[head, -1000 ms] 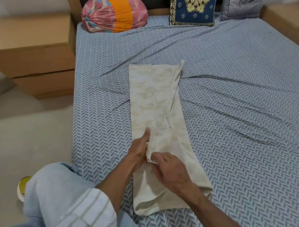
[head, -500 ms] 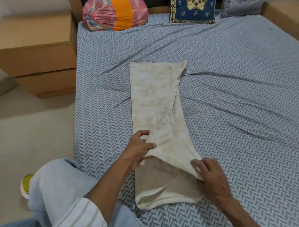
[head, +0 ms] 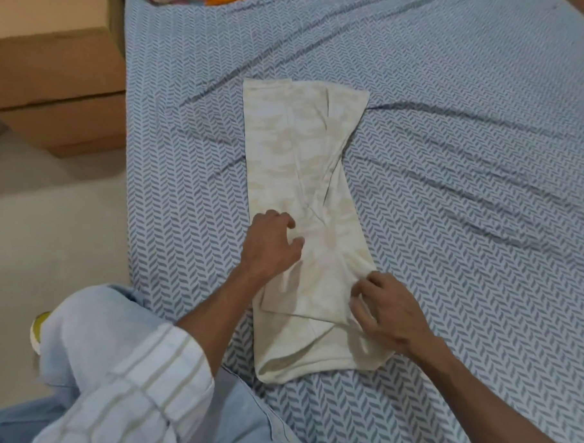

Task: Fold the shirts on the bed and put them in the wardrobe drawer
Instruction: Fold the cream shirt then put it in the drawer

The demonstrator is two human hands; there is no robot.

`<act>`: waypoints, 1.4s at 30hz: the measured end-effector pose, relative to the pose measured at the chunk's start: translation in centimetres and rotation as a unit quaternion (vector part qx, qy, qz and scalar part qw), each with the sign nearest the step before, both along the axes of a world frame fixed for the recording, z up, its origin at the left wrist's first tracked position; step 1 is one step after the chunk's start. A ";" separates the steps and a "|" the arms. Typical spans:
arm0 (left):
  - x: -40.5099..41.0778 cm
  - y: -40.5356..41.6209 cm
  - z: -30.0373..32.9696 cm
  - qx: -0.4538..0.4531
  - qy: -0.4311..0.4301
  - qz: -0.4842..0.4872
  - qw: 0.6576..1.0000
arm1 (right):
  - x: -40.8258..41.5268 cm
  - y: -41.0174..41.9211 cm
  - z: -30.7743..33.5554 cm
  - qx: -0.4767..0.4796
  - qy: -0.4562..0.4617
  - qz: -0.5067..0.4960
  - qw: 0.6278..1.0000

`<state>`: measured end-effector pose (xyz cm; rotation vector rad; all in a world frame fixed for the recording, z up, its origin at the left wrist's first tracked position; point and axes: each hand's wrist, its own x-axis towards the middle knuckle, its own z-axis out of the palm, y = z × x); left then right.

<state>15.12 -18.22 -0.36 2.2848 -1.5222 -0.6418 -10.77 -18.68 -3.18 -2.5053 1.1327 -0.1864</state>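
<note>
Shirt (head: 302, 174), both hands at edges

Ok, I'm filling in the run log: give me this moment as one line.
stage: folding | shirt: long strip on bed | left hand: resting on shirt | right hand: pinching right edge | drawer: not in view
</note>
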 end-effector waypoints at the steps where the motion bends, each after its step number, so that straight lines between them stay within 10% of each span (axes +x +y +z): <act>1: -0.1 -1.0 -0.1 -0.002 0.021 -0.015 1.000 | 1.1 -0.6 0.3 0.019 0.005 -0.015 1.000; 18: 0.4 -6.8 -1.8 0.166 0.334 0.137 0.918 | 15.7 -22.0 0.4 0.294 -0.139 -0.326 0.888; 29: 1.9 -8.2 -3.5 0.217 0.449 0.150 0.854 | 21.9 -34.0 0.7 0.186 -0.214 -0.407 0.868; 42: 2.6 -9.0 -4.0 0.222 0.478 0.164 0.834 | 31.8 -39.4 0.0 0.025 -0.180 -0.317 0.931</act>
